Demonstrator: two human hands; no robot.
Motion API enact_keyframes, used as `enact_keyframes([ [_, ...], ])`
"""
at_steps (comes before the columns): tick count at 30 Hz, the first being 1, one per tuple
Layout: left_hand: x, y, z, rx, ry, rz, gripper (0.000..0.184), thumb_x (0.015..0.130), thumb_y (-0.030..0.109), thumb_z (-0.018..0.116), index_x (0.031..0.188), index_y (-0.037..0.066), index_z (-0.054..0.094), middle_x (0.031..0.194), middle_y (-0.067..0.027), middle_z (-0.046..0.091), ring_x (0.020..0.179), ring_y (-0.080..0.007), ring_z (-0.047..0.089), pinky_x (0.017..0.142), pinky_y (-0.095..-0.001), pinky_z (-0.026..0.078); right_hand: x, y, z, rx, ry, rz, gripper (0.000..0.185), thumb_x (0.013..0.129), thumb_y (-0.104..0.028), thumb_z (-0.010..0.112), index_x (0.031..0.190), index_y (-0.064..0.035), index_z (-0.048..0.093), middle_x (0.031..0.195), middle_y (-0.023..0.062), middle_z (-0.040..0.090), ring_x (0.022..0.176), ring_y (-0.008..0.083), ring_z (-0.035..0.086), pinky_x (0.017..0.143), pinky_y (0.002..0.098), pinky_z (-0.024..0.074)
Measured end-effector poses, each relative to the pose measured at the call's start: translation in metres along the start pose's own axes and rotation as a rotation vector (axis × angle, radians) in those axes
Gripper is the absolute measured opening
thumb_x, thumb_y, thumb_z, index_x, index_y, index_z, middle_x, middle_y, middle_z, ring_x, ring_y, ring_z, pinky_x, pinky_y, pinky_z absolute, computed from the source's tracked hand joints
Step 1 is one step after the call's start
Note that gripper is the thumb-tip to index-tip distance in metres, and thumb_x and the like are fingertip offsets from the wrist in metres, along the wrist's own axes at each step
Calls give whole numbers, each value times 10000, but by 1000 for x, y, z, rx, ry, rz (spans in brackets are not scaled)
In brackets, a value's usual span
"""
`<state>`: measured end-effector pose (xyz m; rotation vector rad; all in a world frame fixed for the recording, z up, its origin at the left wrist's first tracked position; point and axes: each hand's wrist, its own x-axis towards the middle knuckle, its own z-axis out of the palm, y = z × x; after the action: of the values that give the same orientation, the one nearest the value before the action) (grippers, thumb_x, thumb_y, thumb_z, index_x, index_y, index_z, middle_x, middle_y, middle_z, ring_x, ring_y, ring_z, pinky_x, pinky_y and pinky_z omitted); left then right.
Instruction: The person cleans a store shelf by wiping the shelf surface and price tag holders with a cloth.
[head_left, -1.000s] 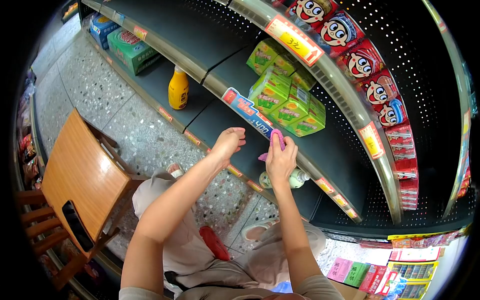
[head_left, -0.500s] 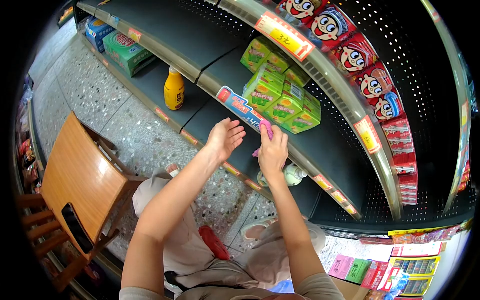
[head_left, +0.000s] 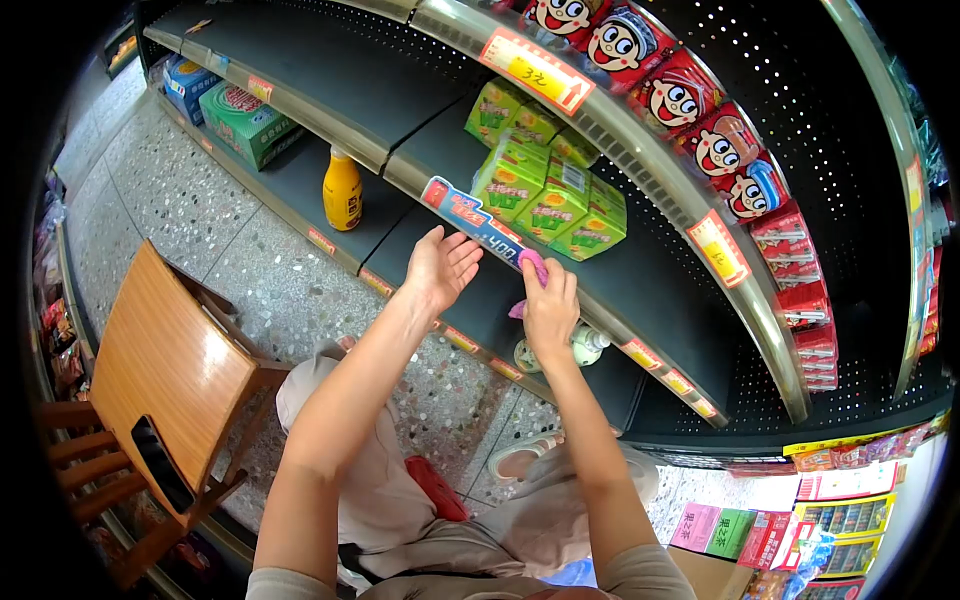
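Note:
A pink cloth [head_left: 533, 268] is gripped in my right hand [head_left: 551, 312], pressed against the front edge of a shelf at the right end of a blue price strip [head_left: 475, 222]. My left hand [head_left: 440, 270] is open, palm turned toward the strip and fingers stretched out, holding nothing. Just behind the strip, green drink cartons [head_left: 552, 200] are stacked on the shelf. Below my right hand, a white and green bottle [head_left: 588, 345] on the lower shelf is partly hidden by it.
A yellow bottle [head_left: 342, 190] and a green box [head_left: 246, 122] stand on the bottom shelf. Red snack packs [head_left: 680, 97] line the upper shelf. At left is a wooden stool [head_left: 170, 350] with a black phone [head_left: 161, 462] on it. A red object [head_left: 436, 488] lies between my legs.
The view has shifted slightly. My right hand stays with the cloth at the strip's right end, and more of the strip's digits now show. My left hand remains open beside it.

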<state>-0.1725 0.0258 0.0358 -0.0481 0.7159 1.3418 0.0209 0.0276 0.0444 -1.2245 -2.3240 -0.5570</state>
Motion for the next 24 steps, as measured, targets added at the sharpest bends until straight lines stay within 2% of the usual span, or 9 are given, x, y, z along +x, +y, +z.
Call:
enact_keyframes([
  [10,-3,9,-2,-38,-27,2,618,1006,454,282,1414,-4,359,1374,-158,472,1222,-242,482,1024,-369,360,7,-8,14,-24,87,-35,549,648,6,662,1178,-136,648,1119,90,539,938,292,534,742,377,516],
  [11,3,9,-6,-57,-13,-14,542,1004,435,313,1319,16,448,1259,-117,563,1120,-218,555,945,-353,432,9,-10,15,-23,94,-44,545,649,5,661,1175,-136,649,1118,89,539,935,291,534,742,375,516],
  [24,-4,11,4,-56,17,-2,569,998,432,326,1349,-7,418,1260,-126,558,1132,-217,547,961,-352,431,39,-35,24,10,76,-44,480,701,-25,644,1170,-126,647,1133,88,548,955,289,533,756,372,519],
])
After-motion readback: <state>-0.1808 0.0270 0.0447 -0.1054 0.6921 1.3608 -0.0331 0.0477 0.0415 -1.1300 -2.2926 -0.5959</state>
